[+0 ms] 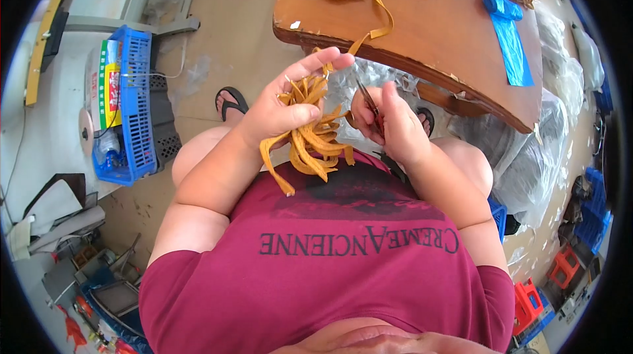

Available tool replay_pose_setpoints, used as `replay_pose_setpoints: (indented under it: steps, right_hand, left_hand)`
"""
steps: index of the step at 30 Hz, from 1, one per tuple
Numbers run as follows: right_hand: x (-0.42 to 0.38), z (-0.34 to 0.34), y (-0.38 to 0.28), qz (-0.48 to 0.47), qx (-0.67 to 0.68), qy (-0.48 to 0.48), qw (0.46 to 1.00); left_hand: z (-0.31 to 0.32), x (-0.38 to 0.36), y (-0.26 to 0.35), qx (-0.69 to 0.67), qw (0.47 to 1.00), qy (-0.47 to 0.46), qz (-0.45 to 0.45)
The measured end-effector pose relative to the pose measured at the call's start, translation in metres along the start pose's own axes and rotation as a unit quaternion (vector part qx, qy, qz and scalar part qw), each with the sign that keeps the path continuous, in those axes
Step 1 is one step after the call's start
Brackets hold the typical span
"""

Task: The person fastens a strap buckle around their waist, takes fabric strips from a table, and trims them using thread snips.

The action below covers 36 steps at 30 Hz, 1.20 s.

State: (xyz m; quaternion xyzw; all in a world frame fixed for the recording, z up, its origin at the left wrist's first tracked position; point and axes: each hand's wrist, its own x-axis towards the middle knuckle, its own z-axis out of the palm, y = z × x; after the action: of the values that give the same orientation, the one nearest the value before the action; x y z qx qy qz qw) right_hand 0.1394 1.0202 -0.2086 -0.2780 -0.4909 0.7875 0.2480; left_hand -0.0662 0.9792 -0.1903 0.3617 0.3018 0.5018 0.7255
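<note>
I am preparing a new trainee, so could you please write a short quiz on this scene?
1. True or false: the left hand holds a bunch of yellow strips.
2. What does the right hand hold? A) small scissors B) a hammer C) a cup
3. Fill in: a long strip hangs from the edge of the wooden ____.

Key: 1 true; 2 A; 3 table.

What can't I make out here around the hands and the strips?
Head view only:
- Scissors: mostly wrapped by the right hand; the blade tips are too small to tell whether open.
- Bundle of tan strips: its gripped part sits under the left hand.
- Strip pile on the wooden table: cut off by the top edge.
</note>
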Motion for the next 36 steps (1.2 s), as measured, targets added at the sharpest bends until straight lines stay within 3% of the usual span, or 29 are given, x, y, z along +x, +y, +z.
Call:
replay_pose_setpoints:
  steps: [3,7,10,14,25,31,34,36]
  right_hand:
    - [-0.003,0.008,-0.005,0.116,-0.008,-0.044,0.992]
    - [-0.004,0.015,-0.011,0.175,0.013,-0.03,0.984]
    - [-0.006,0.021,-0.022,0.158,-0.005,0.007,0.987]
    - [-0.005,0.012,-0.009,0.112,-0.035,-0.016,0.993]
    - [-0.007,0.013,0.005,0.017,-0.007,-0.037,0.999]
    - [-0.008,0.016,-0.005,0.081,0.061,-0.059,0.993]
    - [-0.008,0.013,0.0,0.044,0.097,-0.101,0.989]
    - [-0.009,0.013,0.001,-0.035,0.129,-0.081,0.988]
  left_hand:
    - [0.0,0.001,-0.004,0.007,0.998,-0.06,0.025]
    - [-0.001,-0.001,-0.005,-0.028,0.991,-0.126,0.021]
    - [0.001,-0.001,-0.007,-0.028,0.991,-0.13,0.008]
    - [0.001,-0.001,-0.007,-0.039,0.99,-0.135,-0.027]
    - [0.003,-0.003,-0.008,-0.062,0.988,-0.14,-0.016]
    - [0.001,-0.004,-0.005,-0.038,0.985,-0.163,-0.028]
    - [0.001,-0.004,-0.006,-0.014,0.987,-0.153,-0.042]
    - [0.003,-0.005,-0.005,-0.002,0.989,-0.144,-0.042]
